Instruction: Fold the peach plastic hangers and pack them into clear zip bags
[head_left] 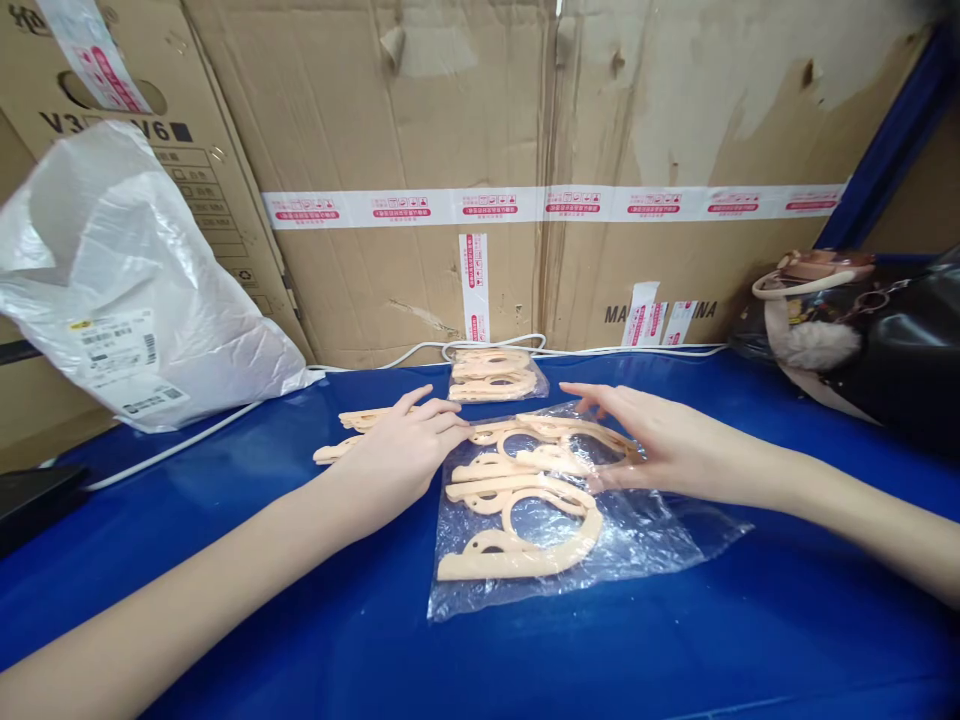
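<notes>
A clear plastic bag [637, 540] lies on the blue table top [300, 640]. On it rest several flat beige wooden cut-out pieces [517, 545] with curved hook shapes. My left hand [405, 450] lies flat with fingers stretched out, touching the left ends of the upper pieces and covering more loose pieces [360, 418] beside the bag. My right hand [645, 440] reaches in from the right, fingers spread, resting on the upper pieces [547, 445] at the bag's far end. Neither hand grips anything.
A small packed bag of the same pieces [491, 375] sits behind, against a cardboard box wall [450, 150]. A white plastic bag with labels [127, 290] stands at the left, a white cable [195, 435] runs along the back, and a dark handbag [847, 330] lies at the right.
</notes>
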